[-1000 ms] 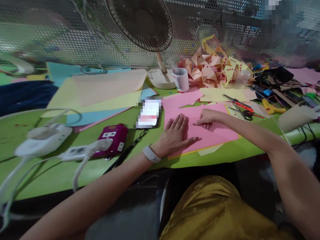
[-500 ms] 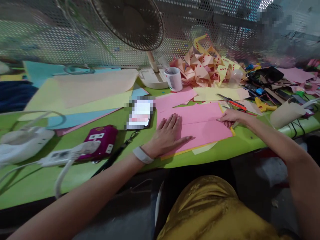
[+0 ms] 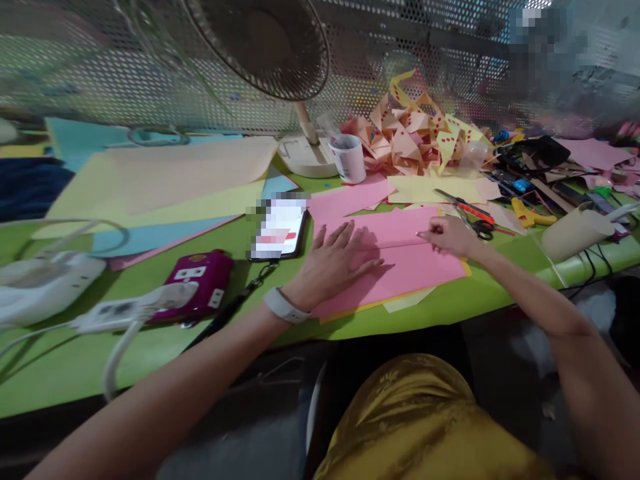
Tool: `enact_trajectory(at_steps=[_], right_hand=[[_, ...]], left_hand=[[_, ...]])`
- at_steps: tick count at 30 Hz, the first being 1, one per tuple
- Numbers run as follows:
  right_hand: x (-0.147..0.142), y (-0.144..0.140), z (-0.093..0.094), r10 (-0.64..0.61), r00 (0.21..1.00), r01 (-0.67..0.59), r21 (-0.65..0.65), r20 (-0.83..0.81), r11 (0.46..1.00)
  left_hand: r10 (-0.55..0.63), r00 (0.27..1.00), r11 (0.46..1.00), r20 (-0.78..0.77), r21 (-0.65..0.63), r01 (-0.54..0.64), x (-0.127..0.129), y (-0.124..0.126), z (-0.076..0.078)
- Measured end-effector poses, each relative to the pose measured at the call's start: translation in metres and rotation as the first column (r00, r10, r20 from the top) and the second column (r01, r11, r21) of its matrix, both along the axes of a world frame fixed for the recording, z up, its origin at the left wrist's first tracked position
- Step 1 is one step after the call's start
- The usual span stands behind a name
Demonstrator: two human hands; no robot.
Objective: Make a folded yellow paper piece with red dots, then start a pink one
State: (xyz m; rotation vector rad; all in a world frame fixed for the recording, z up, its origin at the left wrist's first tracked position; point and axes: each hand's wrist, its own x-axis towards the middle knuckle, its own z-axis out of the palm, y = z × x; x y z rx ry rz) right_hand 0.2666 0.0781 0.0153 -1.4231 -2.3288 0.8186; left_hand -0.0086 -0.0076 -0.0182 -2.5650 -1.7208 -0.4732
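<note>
Head view: left hand (image 3: 333, 260) fingers spread flat on pink paper (image 3: 400, 267); right hand (image 3: 447, 235) fingers curled on crease.

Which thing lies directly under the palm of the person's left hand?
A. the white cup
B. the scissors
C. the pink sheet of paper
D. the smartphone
C: the left hand lies flat, fingers spread, on the pink sheet of paper, while the smartphone is beside it on the green table, and the scissors and white cup lie farther away.
</note>
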Motion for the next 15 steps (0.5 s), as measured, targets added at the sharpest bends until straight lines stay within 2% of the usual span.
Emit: enact_trajectory(at_steps=[1,3,5,10,13,15], right_hand=[[-0.008,0.000,-0.002,0.101,0.993,-0.108,0.121,0.061,0.987],[-0.021,0.002,-0.005,0.274,0.940,-0.324,0.277,0.204,0.905],[-0.027,0.005,-0.007,0.376,0.876,-0.461,0.299,0.301,0.836],[-0.029,0.011,-0.007,0.420,0.849,-0.507,0.270,0.321,0.818],[-0.029,0.013,-0.008,0.436,0.853,-0.507,0.261,0.288,0.821],[-0.029,0.014,-0.008,0.419,0.877,-0.471,0.246,0.237,0.847]], left_hand=[[0.003,1.000,1.000,0.002,0.021,-0.003,0.001,0.003,0.004],[-0.031,0.999,0.998,0.006,0.046,0.031,0.004,0.010,0.009],[-0.068,0.998,0.996,0.009,0.050,0.068,0.004,0.017,0.010],[-0.147,0.988,0.986,0.049,0.091,0.142,0.005,0.031,0.005],[-0.179,0.964,0.976,0.195,0.156,0.150,0.007,0.030,0.008],[-0.171,0.937,0.975,0.305,0.193,0.115,0.009,0.024,0.016]])
